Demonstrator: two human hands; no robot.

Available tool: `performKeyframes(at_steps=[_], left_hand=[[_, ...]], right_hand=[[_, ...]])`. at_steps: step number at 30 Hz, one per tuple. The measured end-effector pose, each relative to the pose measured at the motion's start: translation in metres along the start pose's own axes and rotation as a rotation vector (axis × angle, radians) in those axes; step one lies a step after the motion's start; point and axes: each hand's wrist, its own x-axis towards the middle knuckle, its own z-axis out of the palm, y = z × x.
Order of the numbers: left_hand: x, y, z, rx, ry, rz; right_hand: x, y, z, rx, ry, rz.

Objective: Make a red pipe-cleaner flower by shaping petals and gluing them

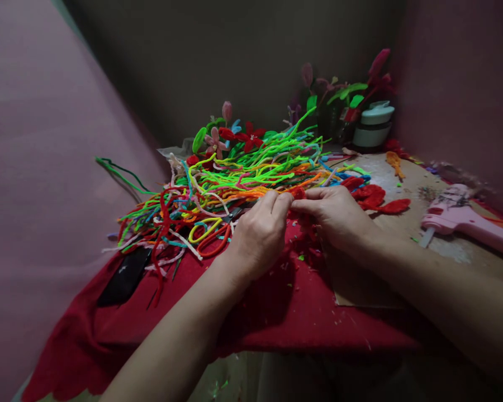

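My left hand (262,234) and my right hand (337,215) meet at the middle of the table, fingertips nearly touching. Between them shows a small piece of red pipe cleaner (298,193), pinched by the fingers of both hands; its shape is mostly hidden. Just left of my left hand lie scissors (209,234) with red and yellow handles, their blades partly covered. Behind both hands spreads a large heap of pipe cleaners (255,173) in green, orange, yellow, white and other colours. Red fuzzy petals (371,198) rest beyond my right hand.
A pink glue gun (461,215) lies at the right on a cardboard sheet (406,173). A black phone (124,277) sits at the left on the red cloth (268,312). Fuzzy flowers (251,137) and a lidded jar (373,125) stand at the back.
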Motion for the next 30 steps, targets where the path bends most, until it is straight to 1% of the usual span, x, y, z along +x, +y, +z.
performKeyframes(at_steps=[2,4,6,7,8,9,11,13,14,16,18,19,21,23,25,28,30], left_hand=[[-0.001,0.004,0.002,-0.007,0.003,-0.015],[-0.002,0.005,0.002,-0.076,-0.019,-0.007],[-0.001,0.004,0.002,-0.238,-0.035,-0.013],[0.001,0.003,0.001,-0.357,-0.031,-0.047],[0.002,0.001,0.0,-0.499,-0.02,-0.11],[0.004,-0.001,-0.001,-0.655,-0.006,-0.2],[0.008,-0.005,-0.002,-0.958,0.016,-0.43],[0.012,-0.007,-0.002,-1.193,0.004,-0.638],[0.013,-0.008,-0.003,-1.278,-0.023,-0.71],[0.014,-0.008,-0.003,-1.385,-0.097,-0.782],[0.013,-0.008,-0.004,-1.428,-0.148,-0.792],[0.013,-0.008,-0.004,-1.435,-0.15,-0.794],[0.013,-0.009,-0.003,-1.443,-0.12,-0.812],[0.012,-0.009,-0.003,-1.441,-0.099,-0.824],[0.012,-0.01,-0.002,-1.423,-0.106,-0.823],[0.012,-0.012,-0.003,-1.474,-0.195,-0.778],[0.012,-0.012,-0.004,-1.533,-0.268,-0.717]], right_hand=[[-0.002,0.001,0.001,0.026,-0.042,0.002],[-0.002,0.002,0.001,0.036,-0.082,-0.015],[-0.001,0.001,0.001,0.039,-0.089,-0.004],[-0.001,0.0,0.001,0.045,-0.076,0.015],[0.0,-0.001,0.001,0.051,-0.057,0.039],[0.001,-0.002,0.001,0.054,-0.038,0.062],[0.001,-0.004,0.0,0.048,-0.016,0.07],[0.0,-0.006,0.001,0.047,-0.026,0.059],[0.0,-0.006,0.001,0.053,-0.038,0.06],[-0.002,-0.007,0.001,0.066,-0.059,0.072],[-0.003,-0.008,0.002,0.069,-0.052,0.085],[-0.004,-0.009,0.003,0.068,-0.042,0.091],[-0.005,-0.011,0.004,0.077,-0.034,0.113],[-0.005,-0.012,0.005,0.093,-0.052,0.141],[-0.005,-0.012,0.004,0.124,-0.079,0.158],[-0.002,-0.009,0.002,0.224,-0.175,0.155],[0.0,-0.008,0.001,0.3,-0.228,0.191]])
